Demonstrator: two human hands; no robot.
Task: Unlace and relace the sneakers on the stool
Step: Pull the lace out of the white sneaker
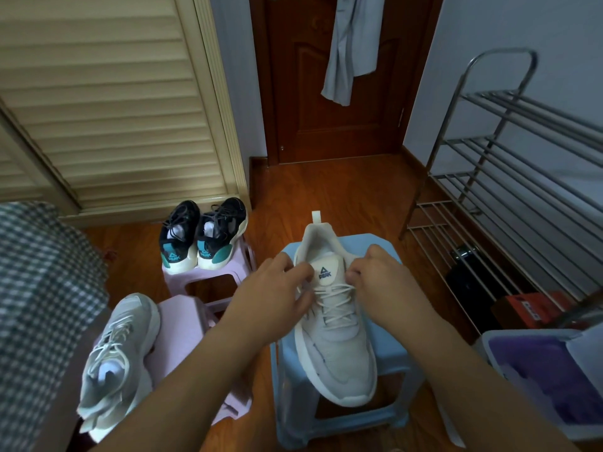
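While both grips, left hand [277, 288] and right hand [378, 278], pinching laces [336, 296] atop white sneaker [339, 347], toe at blue stool [388, 363] edge.

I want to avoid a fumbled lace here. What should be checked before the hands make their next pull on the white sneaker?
1. White sneaker sits flat on the blue stool, toe toward the person: ok.
2. Left hand is at the top eyelets, fingers curled at the lace: ok.
3. Right hand is at the opposite top eyelets, fingers curled there: ok.
4. Lace is crossed through the lower eyelets: ok.
5. Lace ends free and untangled: cannot tell, the fingers hide them.
6. Tongue lies centred between the hands: ok.
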